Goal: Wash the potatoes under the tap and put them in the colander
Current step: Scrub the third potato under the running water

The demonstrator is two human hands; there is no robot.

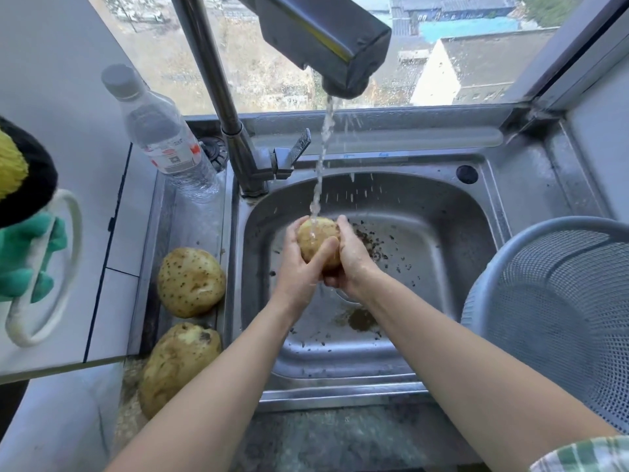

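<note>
The potato (pixel 317 240) is held over the middle of the sink (pixel 429 229), directly under the tap (pixel 340 59) stream, its long axis seemingly running away from the person. The left hand (pixel 299 269) and right hand (pixel 354 262) both curl round it, one on each side. The colander (pixel 551 294) stands at the sink's right edge, so the right hand is nearer. Spare potatoes (pixel 190 282) lie left of the sink
</note>
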